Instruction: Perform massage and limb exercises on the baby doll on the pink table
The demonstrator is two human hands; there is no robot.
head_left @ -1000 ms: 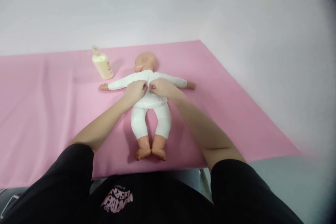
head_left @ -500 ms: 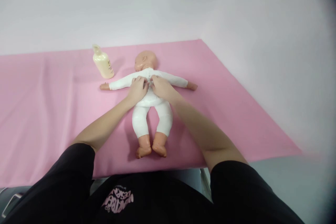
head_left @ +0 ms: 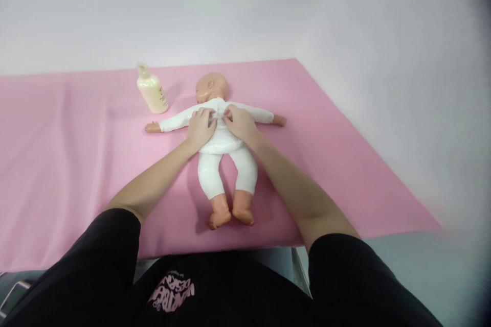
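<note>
A baby doll in a white long-sleeved suit lies on its back on a pink cloth, arms spread wide and feet toward me. My left hand and my right hand rest side by side on the doll's upper chest. The fingertips of both pinch the front of the white suit just below the neck. The chest under my hands is hidden.
A cream lotion bottle stands on the cloth to the left of the doll's head. The pink cloth's near edge runs just in front of my body. A pale wall lies behind and to the right.
Both hands have crept up the doll's chest from mid-torso toward the neck. The doll's legs have swung slightly to the right.
</note>
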